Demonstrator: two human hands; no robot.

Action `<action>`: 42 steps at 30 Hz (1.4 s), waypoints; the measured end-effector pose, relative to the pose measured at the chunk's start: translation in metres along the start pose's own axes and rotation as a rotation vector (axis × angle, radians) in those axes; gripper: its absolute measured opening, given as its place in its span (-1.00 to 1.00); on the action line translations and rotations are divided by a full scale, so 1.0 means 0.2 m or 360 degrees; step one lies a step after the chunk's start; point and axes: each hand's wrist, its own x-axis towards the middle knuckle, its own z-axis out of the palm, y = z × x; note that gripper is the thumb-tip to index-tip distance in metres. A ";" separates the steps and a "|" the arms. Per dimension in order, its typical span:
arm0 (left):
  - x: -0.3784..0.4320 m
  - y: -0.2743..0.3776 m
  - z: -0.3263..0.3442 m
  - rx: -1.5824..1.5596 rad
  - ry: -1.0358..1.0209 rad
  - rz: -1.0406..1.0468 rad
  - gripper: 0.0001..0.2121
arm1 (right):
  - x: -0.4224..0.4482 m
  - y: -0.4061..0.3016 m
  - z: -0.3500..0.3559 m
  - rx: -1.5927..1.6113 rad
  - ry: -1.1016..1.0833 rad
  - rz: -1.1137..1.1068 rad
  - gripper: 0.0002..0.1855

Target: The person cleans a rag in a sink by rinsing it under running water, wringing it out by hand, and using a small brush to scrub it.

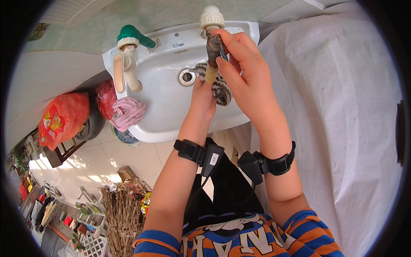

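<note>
My right hand (245, 64) has its fingers and thumb on the small handle of an old metal tap (212, 48), which hangs from a white pipe fitting (212, 18) over a white ceramic washbasin (160, 109). Below the tap's yellowish spout (211, 74), my left hand (203, 99) holds a grey-and-white patterned cloth (221, 91), partly hidden behind the spout and fingers. No water can be made out at the spout. The basin's drain (187, 77) lies just left of the cloth.
A second, beige plastic tap (130, 67) with a green elbow stands at the basin's left. A pink cloth (128, 112) drapes over the front left corner. Red plastic bags (65, 115) lie further left. White sheeting (337, 96) covers something at the right. Dry stalks (122, 212) stand behind, lower left.
</note>
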 end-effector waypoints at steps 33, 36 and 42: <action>-0.16 0.06 -0.17 -0.0259 0.0295 0.0013 -0.84 | -0.33 0.60 0.33 0.1163 0.0276 0.1411 -0.72; -0.17 0.08 -0.20 -0.0032 0.0386 0.0042 -0.83 | -0.33 0.62 0.35 0.1268 0.0361 0.1410 -0.74; -0.17 0.09 -0.21 -0.0357 0.0396 -0.0183 -0.90 | -0.29 0.53 0.36 0.1500 0.0285 0.1605 -0.72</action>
